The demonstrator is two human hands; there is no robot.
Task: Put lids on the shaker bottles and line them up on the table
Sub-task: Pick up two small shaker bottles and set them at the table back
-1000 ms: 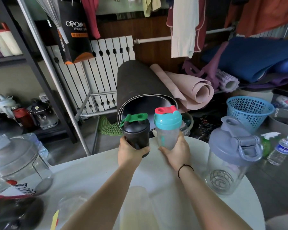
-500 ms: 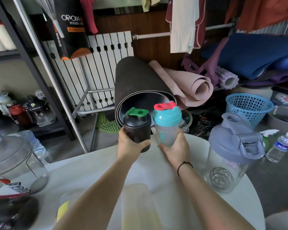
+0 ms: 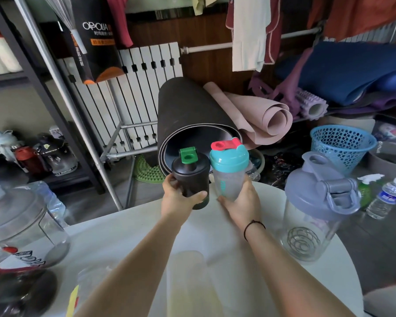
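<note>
My left hand (image 3: 177, 197) grips a black shaker bottle (image 3: 191, 177) with a black lid and a green flip cap. Right beside it, my right hand (image 3: 242, 201) grips a frosted clear shaker bottle (image 3: 229, 181) with a teal lid and a red flip cap. Both bottles stand upright side by side at the far edge of the round white table (image 3: 128, 234). To the right stands a large clear shaker bottle (image 3: 306, 229) with a grey lid on and a wire whisk ball inside. A pale yellowish bottle (image 3: 188, 282) shows blurred between my forearms.
A big clear glass jar (image 3: 21, 225) with a lid stands at the table's left, with dark objects below it. Beyond the table lie rolled mats (image 3: 192, 115), a blue basket (image 3: 342, 145), a water bottle (image 3: 385, 197) and a metal rack leg (image 3: 78, 124).
The black bottle has turned in my left hand, so its green cap now points away from me. Both bottles stay close together at the far table edge.
</note>
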